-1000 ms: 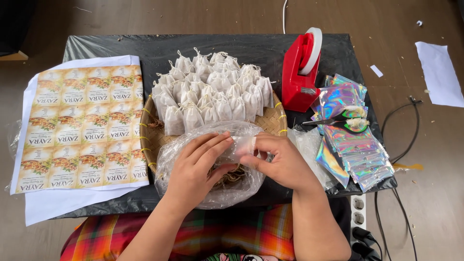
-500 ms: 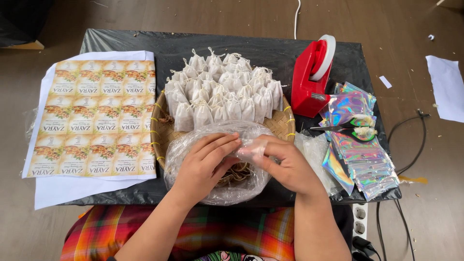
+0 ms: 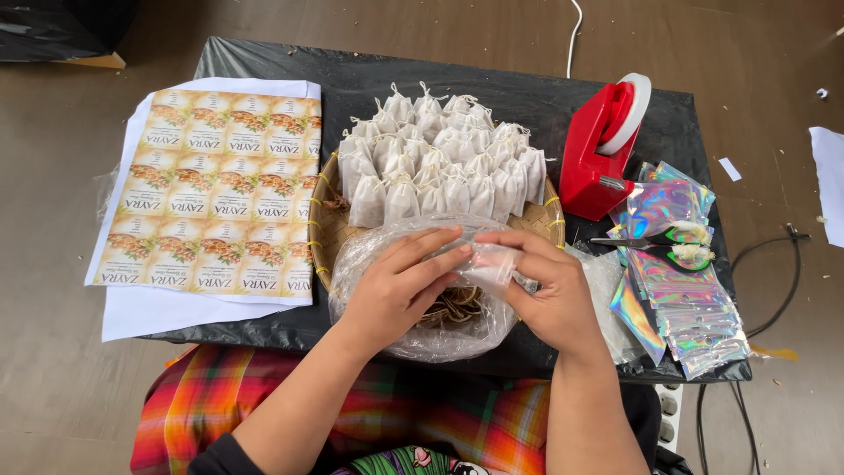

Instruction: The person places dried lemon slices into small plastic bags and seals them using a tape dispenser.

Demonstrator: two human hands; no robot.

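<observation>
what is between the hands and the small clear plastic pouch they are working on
Nothing visible. The left hand and right hand both touch the small clear plastic pouch directly, holding it above the large clear plastic bag that lies on the round woven basket.

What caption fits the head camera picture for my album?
Left hand and right hand pinch a small clear plastic bag above a woven basket piled with white drawstring sachets.

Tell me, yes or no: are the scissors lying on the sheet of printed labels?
No. The scissors lie on the shiny holographic pouches at the right, far from the label sheet at the left.
</observation>
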